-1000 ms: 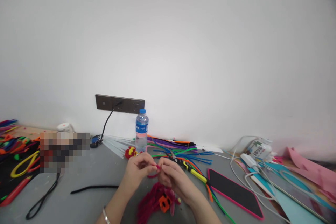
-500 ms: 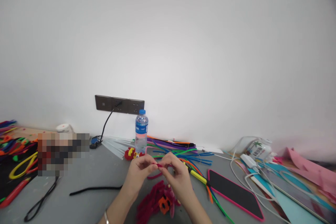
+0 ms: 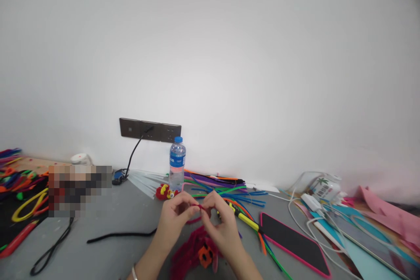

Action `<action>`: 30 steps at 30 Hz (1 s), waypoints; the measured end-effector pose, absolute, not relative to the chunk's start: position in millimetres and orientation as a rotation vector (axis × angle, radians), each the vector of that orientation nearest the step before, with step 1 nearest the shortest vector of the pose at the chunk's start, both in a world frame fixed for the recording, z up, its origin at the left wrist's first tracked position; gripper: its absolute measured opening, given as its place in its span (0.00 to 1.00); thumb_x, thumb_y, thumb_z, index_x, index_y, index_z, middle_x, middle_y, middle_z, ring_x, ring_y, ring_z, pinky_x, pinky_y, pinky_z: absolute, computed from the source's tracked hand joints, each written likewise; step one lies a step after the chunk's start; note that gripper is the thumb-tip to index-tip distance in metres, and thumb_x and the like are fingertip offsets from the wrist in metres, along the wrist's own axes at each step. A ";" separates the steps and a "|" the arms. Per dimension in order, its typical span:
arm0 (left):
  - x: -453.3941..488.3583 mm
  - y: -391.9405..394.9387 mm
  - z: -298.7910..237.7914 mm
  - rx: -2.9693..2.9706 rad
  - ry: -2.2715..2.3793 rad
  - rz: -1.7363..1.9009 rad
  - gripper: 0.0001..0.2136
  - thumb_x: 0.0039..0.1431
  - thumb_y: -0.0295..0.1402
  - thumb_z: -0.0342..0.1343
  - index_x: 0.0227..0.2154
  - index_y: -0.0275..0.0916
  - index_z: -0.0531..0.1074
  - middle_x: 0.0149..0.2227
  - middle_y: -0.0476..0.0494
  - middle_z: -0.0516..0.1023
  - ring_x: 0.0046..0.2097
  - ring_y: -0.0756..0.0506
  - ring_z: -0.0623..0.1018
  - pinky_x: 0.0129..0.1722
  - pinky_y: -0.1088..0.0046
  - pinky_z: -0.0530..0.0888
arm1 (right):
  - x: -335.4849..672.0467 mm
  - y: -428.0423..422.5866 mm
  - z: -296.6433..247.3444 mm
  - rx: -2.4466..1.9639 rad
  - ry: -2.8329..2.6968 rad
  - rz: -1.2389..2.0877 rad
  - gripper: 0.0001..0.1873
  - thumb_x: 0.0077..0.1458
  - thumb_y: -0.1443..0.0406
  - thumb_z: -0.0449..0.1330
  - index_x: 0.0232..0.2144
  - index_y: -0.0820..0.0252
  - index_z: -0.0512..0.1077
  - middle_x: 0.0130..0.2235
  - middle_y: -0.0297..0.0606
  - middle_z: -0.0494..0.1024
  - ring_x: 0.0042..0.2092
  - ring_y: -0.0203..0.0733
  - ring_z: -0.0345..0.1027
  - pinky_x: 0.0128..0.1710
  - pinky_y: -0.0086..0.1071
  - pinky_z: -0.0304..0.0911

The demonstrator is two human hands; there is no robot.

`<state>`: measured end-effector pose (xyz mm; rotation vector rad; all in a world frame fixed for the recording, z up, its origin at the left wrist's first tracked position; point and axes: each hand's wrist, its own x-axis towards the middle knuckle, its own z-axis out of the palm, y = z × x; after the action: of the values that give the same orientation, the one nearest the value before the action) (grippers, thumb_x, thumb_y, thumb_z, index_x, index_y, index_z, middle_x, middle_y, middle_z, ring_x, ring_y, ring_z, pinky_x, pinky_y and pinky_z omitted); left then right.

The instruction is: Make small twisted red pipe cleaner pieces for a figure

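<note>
My left hand (image 3: 177, 221) and my right hand (image 3: 221, 225) meet fingertip to fingertip above the grey table. Both are closed in a pinch on a magenta pipe cleaner (image 3: 194, 221), a curved length of which shows below the fingers. Under my wrists lies a fuzzy magenta pipe-cleaner piece (image 3: 187, 251), partly covered by my right hand. Against it sits an orange part with black spots (image 3: 205, 257). Just behind my left hand is a small red-and-yellow fuzzy figure (image 3: 166, 192). A black pipe cleaner (image 3: 121, 236) runs out to the left of my left wrist.
A water bottle (image 3: 177, 164) stands behind my hands, near loose coloured pipe cleaners (image 3: 226, 181). To the right are a yellow-and-black tool (image 3: 247, 220), a pink-edged phone (image 3: 293, 243) and white cables (image 3: 311, 227). A red tool (image 3: 19, 238) lies far left.
My right hand has turned slightly, its fingers curling and covering more of the magenta piece below. Both hands keep pinching the pipe cleaner at nearly the same spot.
</note>
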<state>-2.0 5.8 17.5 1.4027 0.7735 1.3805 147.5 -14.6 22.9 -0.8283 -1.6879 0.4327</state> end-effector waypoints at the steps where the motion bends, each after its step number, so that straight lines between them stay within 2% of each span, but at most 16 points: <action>1: -1.8 5.8 16.8 1.410 0.778 1.384 0.07 0.49 0.36 0.65 0.24 0.37 0.79 0.23 0.48 0.71 0.28 0.48 0.68 0.28 0.76 0.64 | 147.5 -14.4 23.1 -0.834 -1.689 0.435 0.09 0.54 0.73 0.54 0.26 0.56 0.62 0.27 0.31 0.63 0.29 0.37 0.58 0.28 0.30 0.54; 12: -3.0 1.4 22.5 1.746 0.954 1.568 0.03 0.50 0.30 0.63 0.23 0.41 0.79 0.25 0.46 0.74 0.27 0.47 0.72 0.27 0.75 0.66 | 143.1 -14.2 22.4 -0.929 -1.601 0.518 0.11 0.51 0.73 0.54 0.22 0.56 0.57 0.24 0.28 0.58 0.26 0.34 0.54 0.25 0.28 0.51; 19: -4.2 -1.3 18.9 2.013 0.902 1.675 0.06 0.56 0.26 0.59 0.29 0.42 0.79 0.27 0.46 0.77 0.30 0.48 0.76 0.32 0.76 0.72 | 142.0 -13.9 20.4 -1.021 -1.548 0.595 0.10 0.49 0.73 0.53 0.21 0.56 0.57 0.23 0.27 0.58 0.25 0.34 0.54 0.25 0.26 0.52; 23: -4.4 0.4 17.5 2.187 0.883 1.723 0.06 0.59 0.25 0.56 0.32 0.40 0.76 0.29 0.48 0.75 0.30 0.50 0.76 0.31 0.78 0.73 | 143.2 -13.0 20.7 -1.045 -1.531 0.652 0.09 0.50 0.71 0.53 0.22 0.57 0.60 0.23 0.28 0.60 0.27 0.34 0.55 0.26 0.26 0.53; 28: -4.9 0.8 19.3 2.248 0.865 1.680 0.06 0.60 0.24 0.55 0.36 0.40 0.75 0.32 0.47 0.76 0.34 0.50 0.77 0.35 0.78 0.74 | 146.2 -9.1 21.0 -1.027 -1.506 0.719 0.08 0.54 0.67 0.54 0.24 0.58 0.62 0.24 0.29 0.62 0.28 0.36 0.57 0.28 0.27 0.55; 30: -4.5 0.4 19.8 2.225 0.889 1.686 0.05 0.59 0.24 0.56 0.34 0.40 0.75 0.32 0.47 0.76 0.32 0.51 0.76 0.32 0.79 0.73 | 146.8 -9.1 22.5 -1.017 -1.504 0.745 0.07 0.55 0.65 0.54 0.25 0.58 0.64 0.25 0.30 0.64 0.28 0.36 0.59 0.29 0.28 0.56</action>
<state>-4.5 0.4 19.8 2.2247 0.8894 1.6864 146.8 -9.1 22.5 -1.0165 -1.5038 0.7447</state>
